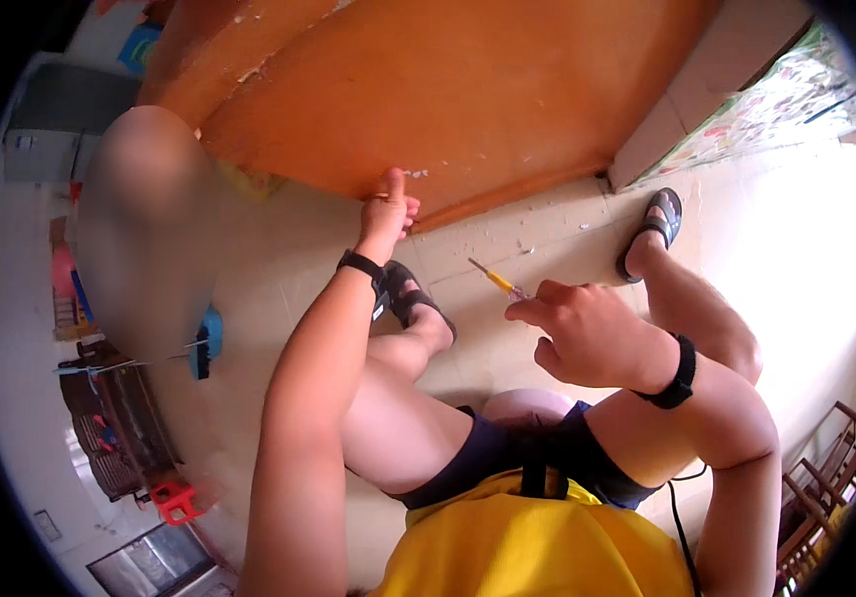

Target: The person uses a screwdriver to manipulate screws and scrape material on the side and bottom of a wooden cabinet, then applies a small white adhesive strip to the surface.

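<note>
My left hand [388, 214] is at the low edge of an orange wooden panel [438, 95]. Its thumb points up against the panel, next to a small chipped pale spot, and its fingers are curled in. Whatever lies inside those fingers, if anything, is hidden. Off to the right, my right hand [592, 333] grips a screwdriver [497, 281] by its clear handle. The yellow-sleeved shaft ends in a bare metal tip, pointing up and left toward the panel but apart from it.
Pale crumbs [584, 226] litter the tiled floor [487, 343] along the panel. My sandalled feet stand either side of the screwdriver. To the left are a blurred patch, a blue object [207, 343] with a thin rod, and a red plastic stool [175, 503]. Wooden chairs [826, 488] stand at right.
</note>
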`<state>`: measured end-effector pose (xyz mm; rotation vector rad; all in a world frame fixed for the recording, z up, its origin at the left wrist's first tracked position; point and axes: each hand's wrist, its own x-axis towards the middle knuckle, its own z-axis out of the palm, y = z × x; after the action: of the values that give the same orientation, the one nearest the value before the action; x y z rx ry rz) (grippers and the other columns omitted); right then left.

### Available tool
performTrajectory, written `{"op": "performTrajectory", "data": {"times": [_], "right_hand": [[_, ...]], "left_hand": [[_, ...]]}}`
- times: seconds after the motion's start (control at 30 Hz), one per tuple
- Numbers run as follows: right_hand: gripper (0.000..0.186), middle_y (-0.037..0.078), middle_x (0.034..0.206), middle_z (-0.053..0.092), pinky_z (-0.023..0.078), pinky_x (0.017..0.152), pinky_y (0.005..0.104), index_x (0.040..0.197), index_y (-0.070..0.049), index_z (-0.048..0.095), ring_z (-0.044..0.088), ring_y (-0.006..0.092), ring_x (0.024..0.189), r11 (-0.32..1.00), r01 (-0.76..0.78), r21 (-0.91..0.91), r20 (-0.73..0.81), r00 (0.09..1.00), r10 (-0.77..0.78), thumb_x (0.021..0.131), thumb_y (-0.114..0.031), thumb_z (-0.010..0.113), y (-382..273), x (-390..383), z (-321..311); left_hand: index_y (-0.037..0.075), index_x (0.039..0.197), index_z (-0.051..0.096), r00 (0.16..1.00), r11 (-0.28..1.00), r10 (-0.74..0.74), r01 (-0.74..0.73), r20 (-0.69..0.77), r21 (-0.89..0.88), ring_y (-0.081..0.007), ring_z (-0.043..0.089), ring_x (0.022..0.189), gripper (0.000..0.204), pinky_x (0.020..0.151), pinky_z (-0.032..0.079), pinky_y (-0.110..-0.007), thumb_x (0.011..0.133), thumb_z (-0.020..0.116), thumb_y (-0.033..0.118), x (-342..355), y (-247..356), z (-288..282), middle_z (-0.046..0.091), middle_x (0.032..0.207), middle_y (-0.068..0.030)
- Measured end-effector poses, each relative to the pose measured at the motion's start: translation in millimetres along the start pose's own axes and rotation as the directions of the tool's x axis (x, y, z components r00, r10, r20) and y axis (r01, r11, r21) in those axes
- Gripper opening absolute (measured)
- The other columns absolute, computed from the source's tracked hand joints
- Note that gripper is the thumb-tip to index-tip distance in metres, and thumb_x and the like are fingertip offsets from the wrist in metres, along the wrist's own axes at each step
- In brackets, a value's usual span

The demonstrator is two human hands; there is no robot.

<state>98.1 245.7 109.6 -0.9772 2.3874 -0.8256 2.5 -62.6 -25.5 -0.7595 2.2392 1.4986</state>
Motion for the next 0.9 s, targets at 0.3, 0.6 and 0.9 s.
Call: {"op": "performTrajectory", "data": {"times": [0.3,0.6,0.9], "right_hand": [[0.025,0.015,0.086,0.063,0.054,0.067,0.0416,0.102,-0.007,0.064,0.064,0.0330,0.072,0.986,-0.100,-0.134,-0.081,0.993,0.090,0.079,-0.011,0.054,15,8,-9],[0.037,0.026,0.090,0.063,0.049,0.075,0.0460,0.116,-0.007,0.061,0.061,0.0420,0.084,0.924,-0.344,0.168,-0.492,0.783,0.381,0.082,0.002,0.051,77,-8,-75],[0.023,0.022,0.084,0.065,0.050,0.073,0.0467,0.106,-0.004,0.063,0.062,0.0402,0.081,0.895,-0.443,0.054,-0.381,0.819,0.429,0.086,-0.010,0.053,93,-26,-73]], "left_hand": [[0.002,0.084,0.066,0.956,0.817,0.126,-0.252,0.266,0.519,-0.0193,0.062,0.069,0.044,0.064,0.049,-0.035,0.076,0.077,0.044,-15,4,42,0.063,0.072,-0.0092],[0.007,0.138,0.044,0.178,-0.256,0.899,-0.526,0.399,0.811,-0.0292,0.025,0.140,0.061,0.113,0.021,-0.048,0.083,0.064,0.023,-70,112,92,0.031,0.150,-0.0137],[0.005,0.144,0.035,0.777,-0.140,-0.356,-0.594,0.520,0.792,-0.0306,0.018,0.143,0.065,0.116,0.013,-0.049,0.083,0.054,0.020,-7,7,115,0.026,0.153,-0.0168]]}}
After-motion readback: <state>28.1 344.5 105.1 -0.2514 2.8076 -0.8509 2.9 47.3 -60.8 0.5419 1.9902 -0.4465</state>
